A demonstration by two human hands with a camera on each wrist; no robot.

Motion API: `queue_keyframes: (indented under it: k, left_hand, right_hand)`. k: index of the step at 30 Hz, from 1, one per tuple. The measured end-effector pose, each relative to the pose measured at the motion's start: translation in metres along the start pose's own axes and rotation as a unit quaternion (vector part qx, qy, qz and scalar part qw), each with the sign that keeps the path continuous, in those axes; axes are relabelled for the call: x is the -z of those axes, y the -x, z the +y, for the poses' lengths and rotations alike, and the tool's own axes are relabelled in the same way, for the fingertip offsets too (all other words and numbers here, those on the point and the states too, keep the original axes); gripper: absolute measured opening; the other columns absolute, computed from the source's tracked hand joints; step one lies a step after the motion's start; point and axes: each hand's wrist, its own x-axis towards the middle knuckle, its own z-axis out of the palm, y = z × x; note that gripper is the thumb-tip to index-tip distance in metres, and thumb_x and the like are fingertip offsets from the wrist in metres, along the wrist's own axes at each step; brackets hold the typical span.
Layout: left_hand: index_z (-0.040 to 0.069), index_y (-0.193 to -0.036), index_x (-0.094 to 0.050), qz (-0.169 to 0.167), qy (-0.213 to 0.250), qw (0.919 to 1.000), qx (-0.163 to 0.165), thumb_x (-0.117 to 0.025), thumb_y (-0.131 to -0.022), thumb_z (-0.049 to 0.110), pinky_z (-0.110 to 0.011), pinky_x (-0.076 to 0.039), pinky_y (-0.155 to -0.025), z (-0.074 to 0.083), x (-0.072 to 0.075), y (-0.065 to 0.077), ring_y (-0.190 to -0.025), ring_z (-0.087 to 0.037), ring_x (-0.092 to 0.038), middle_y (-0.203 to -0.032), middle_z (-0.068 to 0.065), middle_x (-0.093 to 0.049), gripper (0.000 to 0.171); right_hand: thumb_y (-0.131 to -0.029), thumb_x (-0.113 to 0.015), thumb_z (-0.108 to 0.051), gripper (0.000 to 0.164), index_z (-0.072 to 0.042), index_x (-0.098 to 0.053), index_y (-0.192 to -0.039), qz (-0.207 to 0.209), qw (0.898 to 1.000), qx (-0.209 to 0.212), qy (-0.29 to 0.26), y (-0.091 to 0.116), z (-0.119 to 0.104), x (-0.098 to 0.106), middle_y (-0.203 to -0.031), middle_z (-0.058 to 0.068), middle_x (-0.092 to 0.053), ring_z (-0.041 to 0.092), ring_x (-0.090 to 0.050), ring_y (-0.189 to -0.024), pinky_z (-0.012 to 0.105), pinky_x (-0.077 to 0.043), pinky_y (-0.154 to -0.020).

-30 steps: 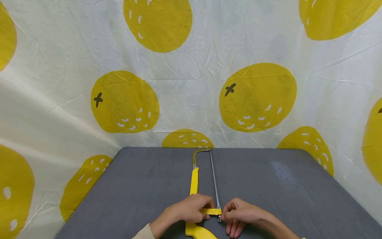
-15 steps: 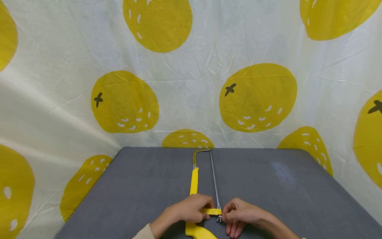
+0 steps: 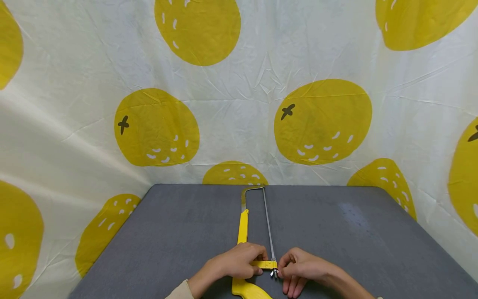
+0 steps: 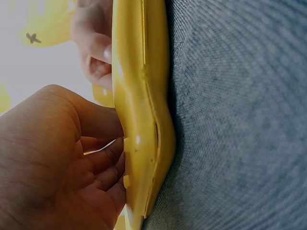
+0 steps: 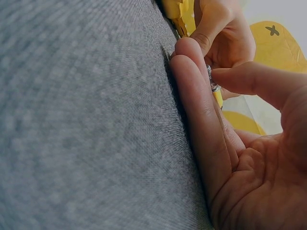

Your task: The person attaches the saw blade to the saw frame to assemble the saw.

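A hacksaw (image 3: pixel 242 228) with a yellow frame and handle lies on the grey table, its thin blade (image 3: pixel 268 220) running along the right side. My left hand (image 3: pixel 242 261) grips the yellow crosspiece at the near end of the blade, thumb on the near side and fingers on the far side. Just past that crosspiece sticks out a small metal wing nut (image 3: pixel 274 273). Thumb and forefinger of my right hand (image 3: pixel 304 268) pinch at the wing nut, while the other fingers rest along the tabletop. In the left wrist view the yellow handle (image 4: pixel 144 96) hides part of both hands.
The grey table (image 3: pixel 179 224) has a pale worn patch (image 3: pixel 354 216) at the right. A white cloth (image 3: pixel 239 124) with yellow fruit prints hangs behind and at both sides, right at the table's edges.
The wing nut's wings have turned to a different angle at my right fingertips. Both hands and the hacksaw have otherwise stayed in place.
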Motion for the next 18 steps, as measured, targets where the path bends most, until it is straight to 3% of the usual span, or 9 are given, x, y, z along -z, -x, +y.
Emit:
queue_keyframes:
  k: [18]
  left_hand:
    - [0.019,-0.106,-0.069,-0.003,0.008,1.0000,-0.003,-0.074,-0.093,0.013,-0.016,-0.043,-0.067,-0.0016,0.0007,-0.0001,-0.069,0.003,-0.046,-0.084,0.017,-0.059,0.015]
  right_hand:
    - [-0.096,-0.056,-0.006,0.018,0.005,-0.068,-0.102,-0.009,1.000,0.012,0.000,-0.0014,0.0032,0.0020,-0.076,0.002,-0.075,0.004,-0.072,-0.063,0.022,-0.057,-0.054]
